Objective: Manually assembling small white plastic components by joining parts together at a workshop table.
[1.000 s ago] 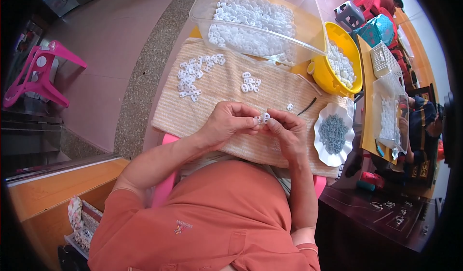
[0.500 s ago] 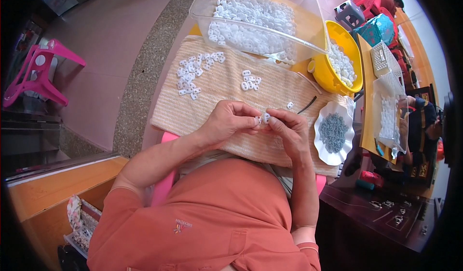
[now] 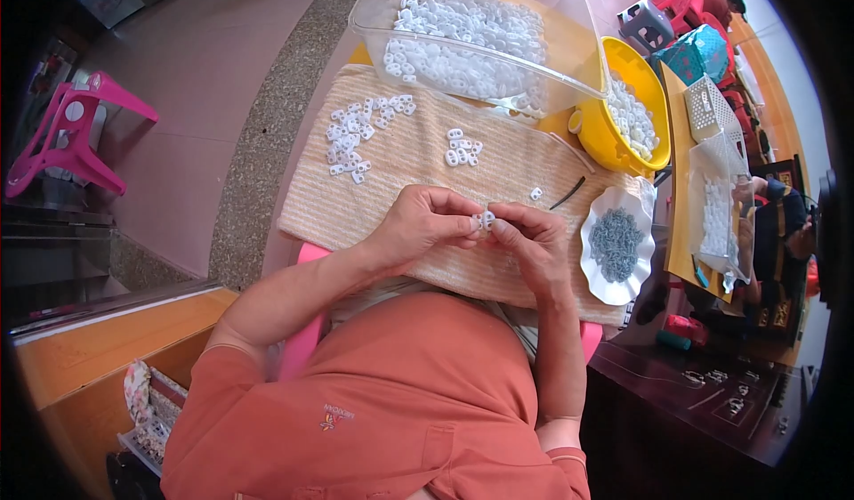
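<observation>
A: We're pinching a tiny white plastic clip (image 3: 486,220) between both hands, left hand (image 3: 425,225) and right hand (image 3: 531,240) each grasping it at the fingertips, above the beige woven mat (image 3: 400,189).

B: Its long axis? We're not making that out, it's too small. The mat's near edge is sitting right beneath our wrists, with bare mat lying open to the left.

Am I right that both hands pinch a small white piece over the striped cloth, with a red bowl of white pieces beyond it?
Not quite: the bowl is yellow, not red, as the head view shows. The rest holds: the left hand and right hand pinch the small white piece over the striped cloth.
</observation>
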The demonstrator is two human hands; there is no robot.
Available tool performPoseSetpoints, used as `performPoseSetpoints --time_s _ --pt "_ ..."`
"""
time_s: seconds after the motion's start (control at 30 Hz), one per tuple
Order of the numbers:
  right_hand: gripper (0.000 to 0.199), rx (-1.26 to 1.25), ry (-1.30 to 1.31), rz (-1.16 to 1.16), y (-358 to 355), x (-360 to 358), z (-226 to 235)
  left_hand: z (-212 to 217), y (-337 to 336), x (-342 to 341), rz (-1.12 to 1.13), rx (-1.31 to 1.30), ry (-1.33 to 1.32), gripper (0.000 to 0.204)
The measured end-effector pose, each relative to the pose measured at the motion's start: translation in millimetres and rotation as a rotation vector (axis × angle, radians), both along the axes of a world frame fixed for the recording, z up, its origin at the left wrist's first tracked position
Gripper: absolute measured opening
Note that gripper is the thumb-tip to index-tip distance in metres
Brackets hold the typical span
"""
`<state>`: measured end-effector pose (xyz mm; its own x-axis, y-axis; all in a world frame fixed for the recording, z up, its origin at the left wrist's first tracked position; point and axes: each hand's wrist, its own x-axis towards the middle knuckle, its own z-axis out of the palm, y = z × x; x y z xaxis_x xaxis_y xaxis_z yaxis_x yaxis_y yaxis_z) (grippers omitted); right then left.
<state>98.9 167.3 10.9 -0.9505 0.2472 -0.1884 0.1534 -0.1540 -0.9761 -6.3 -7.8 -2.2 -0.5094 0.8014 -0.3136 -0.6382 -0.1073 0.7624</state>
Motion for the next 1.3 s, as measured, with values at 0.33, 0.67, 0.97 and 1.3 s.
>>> performPoseSetpoints --time_s 0.33,0.67,0.97,1.3 --pt "0.021 -0.019 0.034 -0.01 -4 2 -4 0 0 0 -0.002 0.043 -0.001 0.016" --pt "0.02 -0.037 0.048 -0.041 -10 4 0 1 -1 0 0.002 0.034 -0.033 0.014" --pt "0.021 -0.163 0.01 -0.072 -17 6 1 1 0 1 -0.075 0.124 -0.082 0.014" --pt "0.02 -0.262 0.115 -0.063 -16 6 -1 1 -1 -1 -0.108 0.187 -0.122 0.011"
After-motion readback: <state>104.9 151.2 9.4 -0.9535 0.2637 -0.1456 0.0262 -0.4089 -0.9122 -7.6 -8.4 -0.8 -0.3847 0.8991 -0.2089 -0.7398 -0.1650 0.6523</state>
